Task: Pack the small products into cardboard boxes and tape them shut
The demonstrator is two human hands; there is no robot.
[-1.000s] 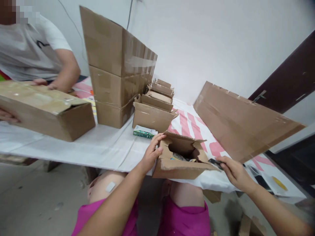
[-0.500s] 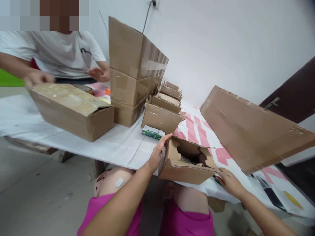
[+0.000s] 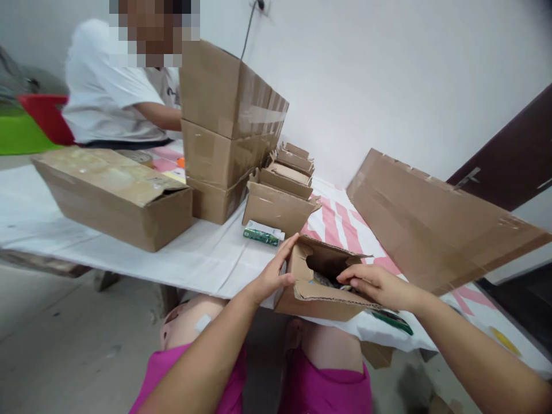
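An open cardboard box [image 3: 328,309] stands at the table's near edge in front of me, its torn flaps raised. Wrapped contents [image 3: 321,280] show partly inside. My left hand [image 3: 276,273] lies against the box's left end, fingers stretched out and thumb apart. Over the box's right side reaches my right hand [image 3: 373,283], its bent fingers drawn together at the contents; whatever is between the fingertips is hidden. A green flat item [image 3: 393,322] lies under the right wrist, beside the box. Behind the box is a small green-and-white carton [image 3: 261,233].
A closed cardboard box [image 3: 103,201] sits on the left. Stacked boxes [image 3: 211,149] rise behind it, with a row of open boxes [image 3: 280,204] alongside. A large cardboard sheet [image 3: 431,218] leans at the right. Across the table, a person in a white shirt [image 3: 107,86] sits partly hidden.
My right hand has moved from the box's right flap up and left into its opening, uncovering the green item. The person opposite has shifted right and released the closed box.
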